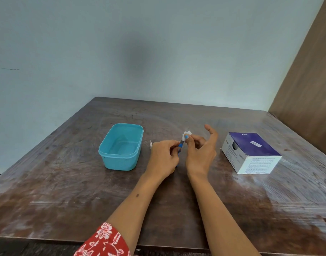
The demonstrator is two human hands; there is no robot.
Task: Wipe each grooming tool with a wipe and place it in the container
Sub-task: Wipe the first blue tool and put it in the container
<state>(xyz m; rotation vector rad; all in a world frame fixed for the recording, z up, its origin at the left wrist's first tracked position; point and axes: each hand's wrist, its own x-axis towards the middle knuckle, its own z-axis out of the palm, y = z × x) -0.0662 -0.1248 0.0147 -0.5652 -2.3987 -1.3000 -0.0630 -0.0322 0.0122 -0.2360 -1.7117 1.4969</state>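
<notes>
The grooming tool (180,146) in view is 1 slim blue-handled piece, held up off the table (66,191) between both hands; most of it is hidden by fingers, so its kind cannot be told. The left hand (163,158) curls round its lower part, thumb and fingers pinching the handle. The right hand (200,154) pinches 1 small white wipe (187,134) against the tool's upper end with thumb and middle fingers, while its index finger sticks out straight, up and away from the person.

There is 1 container (121,146), a teal rectangular tub with no lid, standing just to the left of the left hand and apart from it; nothing shows inside. Between the tub and the left hand a small white scrap (150,145) lies on the table, partly hidden behind the knuckles; what it is cannot be told.

To the right of the right hand, well apart, sits 1 cardboard box (251,153), dark blue on top with white sides and small print, its opening turned toward the hands. Nothing lies between the hands and the tub except that scrap.

The table is dark brown wood, worn and streaked pale. Beyond the hands rises a pale blue wall (121,52), and a brown wooden panel (310,71) stands behind the box. A red sleeve (105,241) with a white floral print covers the left upper arm.
</notes>
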